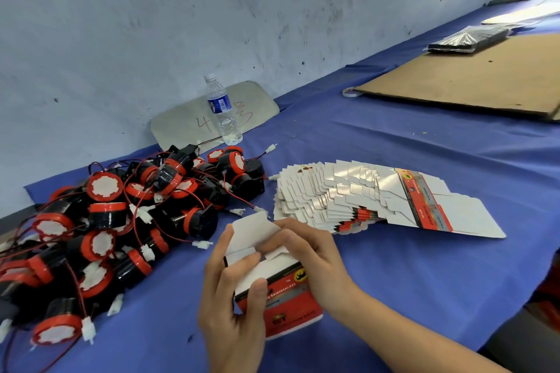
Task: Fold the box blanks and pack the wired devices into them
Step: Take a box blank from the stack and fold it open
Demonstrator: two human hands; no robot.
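A red and white box [281, 297] stands folded up at the lower middle of the head view, with its white top flaps [254, 233] raised. My left hand [233, 306] grips the box's left side, thumb across its red front. My right hand [309, 254] holds the right side, and its fingers press on the top flaps. A fanned stack of flat box blanks [363, 197] lies on the blue cloth just behind. To the left sits a pile of black and red wired devices [121, 221] with thin red wires and white plugs.
A clear water bottle [222, 109] stands by the wall in front of a grey board [188, 121]. A brown cardboard sheet [472, 76] lies at the back right, with a wrapped black bundle [469, 39] on it. Blue cloth [394, 266] covers the table.
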